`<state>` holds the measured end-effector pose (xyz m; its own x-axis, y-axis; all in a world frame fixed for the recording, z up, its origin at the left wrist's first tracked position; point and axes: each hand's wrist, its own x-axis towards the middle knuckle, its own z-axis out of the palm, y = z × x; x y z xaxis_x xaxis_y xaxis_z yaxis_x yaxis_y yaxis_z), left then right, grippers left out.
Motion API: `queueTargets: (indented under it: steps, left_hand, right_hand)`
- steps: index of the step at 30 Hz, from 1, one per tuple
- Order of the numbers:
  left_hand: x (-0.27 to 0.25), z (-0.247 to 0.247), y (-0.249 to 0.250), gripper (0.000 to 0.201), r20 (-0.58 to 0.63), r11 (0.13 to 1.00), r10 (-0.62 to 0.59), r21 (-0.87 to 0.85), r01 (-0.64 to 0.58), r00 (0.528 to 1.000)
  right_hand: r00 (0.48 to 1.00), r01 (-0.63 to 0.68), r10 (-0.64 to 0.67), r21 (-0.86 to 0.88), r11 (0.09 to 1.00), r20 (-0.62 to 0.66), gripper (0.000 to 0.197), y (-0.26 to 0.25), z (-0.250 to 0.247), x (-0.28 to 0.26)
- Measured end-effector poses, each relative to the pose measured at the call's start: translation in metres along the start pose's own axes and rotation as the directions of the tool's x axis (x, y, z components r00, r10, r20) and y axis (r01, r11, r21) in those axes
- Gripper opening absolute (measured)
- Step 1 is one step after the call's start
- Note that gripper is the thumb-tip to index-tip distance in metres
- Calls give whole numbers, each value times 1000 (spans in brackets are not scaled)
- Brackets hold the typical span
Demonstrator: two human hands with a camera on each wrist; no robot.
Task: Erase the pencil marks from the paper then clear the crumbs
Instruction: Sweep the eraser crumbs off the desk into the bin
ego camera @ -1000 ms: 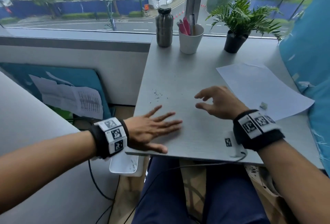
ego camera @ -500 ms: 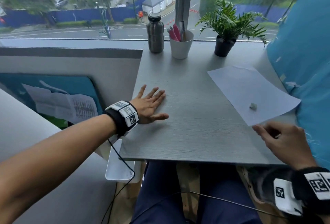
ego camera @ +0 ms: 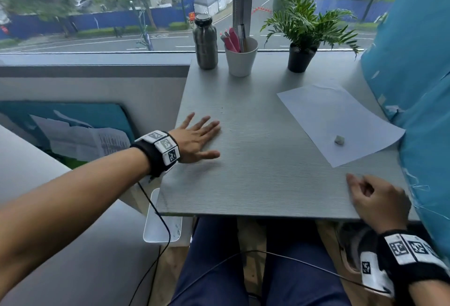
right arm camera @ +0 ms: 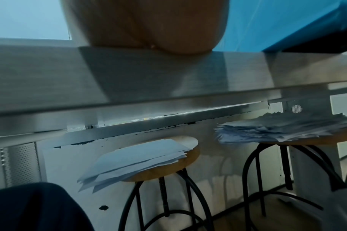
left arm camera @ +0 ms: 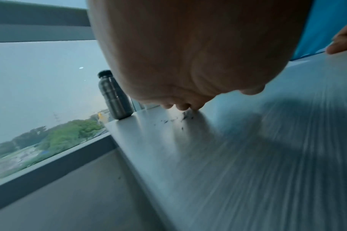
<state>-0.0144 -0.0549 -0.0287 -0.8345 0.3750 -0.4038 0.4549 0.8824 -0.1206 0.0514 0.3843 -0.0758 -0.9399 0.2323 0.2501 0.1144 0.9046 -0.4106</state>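
Presently left hand (ego camera: 194,138) lies flat, fingers straight, on tabletop (ego camera: 267,179) against dark crumbs (left arm camera: 180,118); right hand (ego camera: 379,202) loosely curled, holding nothing, at near edge; eraser (ego camera: 339,140) sits on paper (ego camera: 336,115).

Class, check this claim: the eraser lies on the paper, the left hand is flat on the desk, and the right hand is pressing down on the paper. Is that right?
Not quite. The right hand is off the paper, at the desk's near edge, as the head view shows. The eraser does lie on the paper, and the left hand is flat on the desk.
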Motion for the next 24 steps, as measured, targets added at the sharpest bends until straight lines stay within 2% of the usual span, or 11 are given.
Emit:
queueTargets:
  steps: [1, 3, 6, 7, 9, 11, 13, 15, 19, 22, 24]
  left_hand:
    - [-2, -5, 9, 97, -9, 999, 35, 11, -35, 999]
    - [-12, -10, 39, 92, -40, 982, 187, 43, -185, 982]
    - [-31, -2, 93, 89, -51, 891, 450, 86, -445, 892]
    - [-33, 2, 104, 88, -41, 863, 502, 94, -497, 864]
    - [-32, 9, 109, 86, -29, 851, 524, 64, -522, 851]
    - [-22, 12, 91, 85, -43, 891, 454, 38, -453, 890]
    - [-4, 9, 62, 87, -45, 941, 332, 89, -327, 942]
    - [14, 0, 30, 93, -49, 972, 215, 104, -210, 975]
    - [48, -23, -11, 90, -71, 990, 114, -76, -119, 991]
    - [80, -36, -30, 81, -4, 949, 20, -316, -20, 1000]
    - [97, -43, -43, 80, 64, 913, -22, -405, 46, 998]
  right_hand:
    - [1000, 6, -6, 1, 1000, -9, 55, 1, 0, 0]
    - [1000, 12, -12, -1, 1000, -24, 55, 1, 2, 1]
    - [999, 14, -15, -11, 1000, -37, 55, 2, 3, 0]
    - [999, 20, -20, -12, 1000, -41, 55, 1, 3, 0]
    - [998, 28, -29, -16, 999, -52, 53, 1, 3, 0]
    - [998, 34, -35, -14, 999, -60, 51, 0, 3, 0]
    - [997, 48, -49, -17, 999, -64, 50, 0, 3, -1]
    - [996, 50, -52, -26, 998, -68, 50, 1, 4, -1]
    - [997, 45, -47, -32, 998, -58, 54, 3, 5, 1]
    - [998, 42, -43, -35, 999, -52, 56, 3, 5, 2]
    - [998, 37, -39, -42, 998, -41, 57, 4, 5, 2]
